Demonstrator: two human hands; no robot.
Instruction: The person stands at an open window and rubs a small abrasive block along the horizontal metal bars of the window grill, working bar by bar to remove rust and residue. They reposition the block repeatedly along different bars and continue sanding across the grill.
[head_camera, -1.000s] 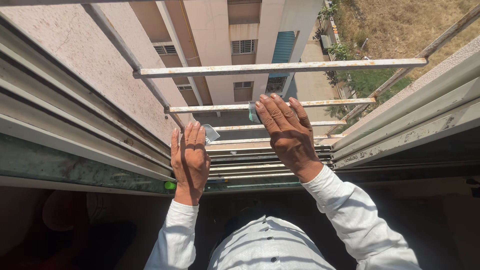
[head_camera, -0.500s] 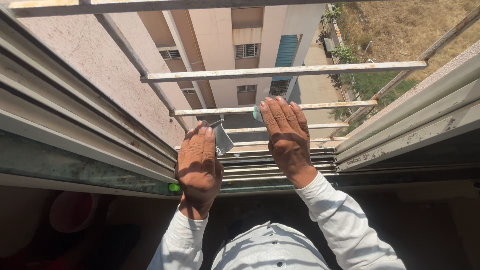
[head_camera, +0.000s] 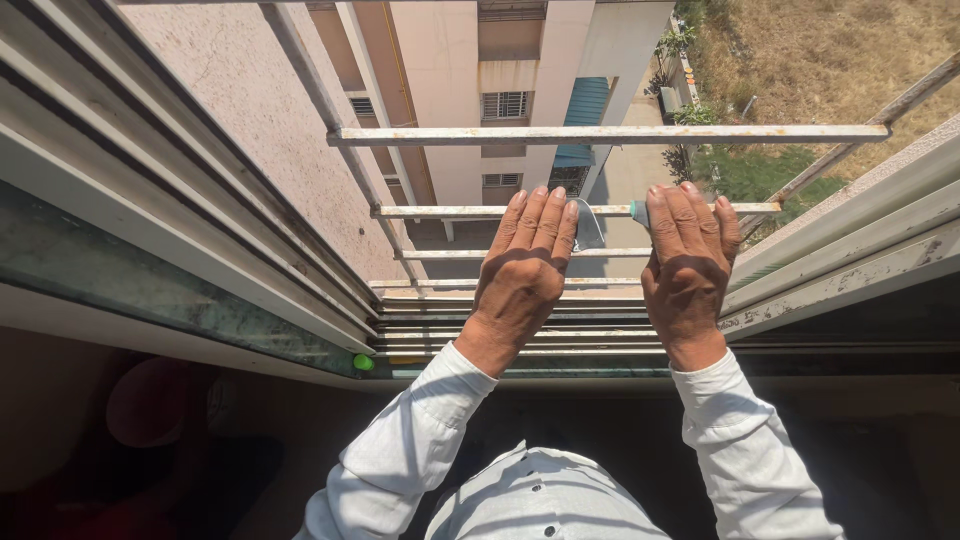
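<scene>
My left hand (head_camera: 525, 270) presses a grey cloth (head_camera: 588, 228) against a white horizontal grille bar (head_camera: 440, 211) outside the window; the cloth shows past my fingertips. My right hand (head_camera: 688, 265) lies over the same bar farther right, fingers curled on it. A small teal object (head_camera: 637, 210) peeks out beside its index finger; what it is cannot be made out. Both arms wear white sleeves and reach out over the window track (head_camera: 520, 320).
Another white bar (head_camera: 610, 134) runs above my hands and a third bar (head_camera: 440, 254) below. Window frame rails slant along the left (head_camera: 180, 210) and right (head_camera: 850, 260). A small green knob (head_camera: 363, 362) sits on the sill. Far below are buildings and grass.
My left hand has moved up and right with the cloth, from the lower track to the bar. My right hand stays on the bar.
</scene>
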